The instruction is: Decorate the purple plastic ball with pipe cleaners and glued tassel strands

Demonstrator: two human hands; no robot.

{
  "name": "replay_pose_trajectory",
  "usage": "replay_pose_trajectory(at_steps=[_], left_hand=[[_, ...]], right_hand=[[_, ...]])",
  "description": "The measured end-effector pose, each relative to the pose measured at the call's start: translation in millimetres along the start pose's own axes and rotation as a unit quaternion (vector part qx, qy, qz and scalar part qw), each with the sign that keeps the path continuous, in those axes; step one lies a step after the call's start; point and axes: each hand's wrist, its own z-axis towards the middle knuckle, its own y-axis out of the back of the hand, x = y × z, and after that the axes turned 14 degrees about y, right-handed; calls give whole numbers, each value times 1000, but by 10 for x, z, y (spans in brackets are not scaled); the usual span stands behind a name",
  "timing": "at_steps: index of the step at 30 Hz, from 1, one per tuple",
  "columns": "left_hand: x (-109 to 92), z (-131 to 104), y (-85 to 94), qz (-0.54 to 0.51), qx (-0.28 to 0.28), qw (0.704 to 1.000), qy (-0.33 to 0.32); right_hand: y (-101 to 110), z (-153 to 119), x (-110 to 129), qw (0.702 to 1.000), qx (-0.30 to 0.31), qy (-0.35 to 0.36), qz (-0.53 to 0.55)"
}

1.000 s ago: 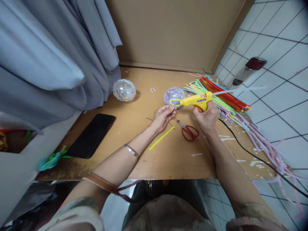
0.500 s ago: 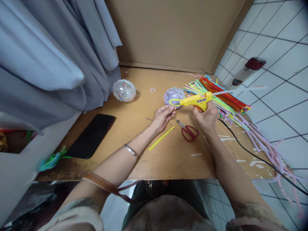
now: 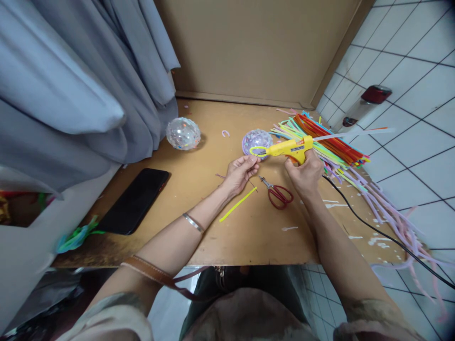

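Observation:
My right hand (image 3: 306, 173) is wrapped round a yellow hot glue gun (image 3: 292, 148), its nozzle pointing left and a long clear glue stick (image 3: 350, 135) jutting from its back. The fingertips of my left hand (image 3: 244, 171) pinch a small loop of yellow pipe cleaner (image 3: 253, 150), and the nozzle meets or nearly meets that loop. Just behind them sits a clear bumpy ball (image 3: 261, 138) with a purplish tint. Red-handled scissors (image 3: 280, 195) and a straight yellow pipe cleaner piece (image 3: 237, 205) lie on the table below my hands.
A second clear ball (image 3: 184, 133) and a black phone (image 3: 134, 201) are on the left of the table (image 3: 256, 237). Bundled coloured pipe cleaners (image 3: 330, 139) lie at the right. The black cord (image 3: 369, 226) trails off right. A grey curtain (image 3: 85, 85) hangs at left.

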Motion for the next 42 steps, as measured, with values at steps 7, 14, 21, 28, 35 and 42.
replay_pose_trajectory(at_steps=[7, 14, 21, 28, 35, 42], left_hand=[[9, 20, 18, 5, 3, 1000, -3], [5, 16, 12, 4, -5, 1000, -2], [16, 29, 29, 2, -7, 1000, 1], [16, 28, 27, 3, 1, 1000, -4], [12, 24, 40, 7, 6, 1000, -4], [15, 28, 32, -3, 6, 1000, -4]], right_hand=[[1, 14, 17, 1000, 13, -8, 27], [15, 30, 25, 998, 10, -35, 47], [25, 38, 26, 999, 12, -16, 50], [12, 23, 13, 999, 18, -26, 39], [13, 22, 16, 998, 25, -41, 29], [10, 26, 15, 998, 33, -37, 34]])
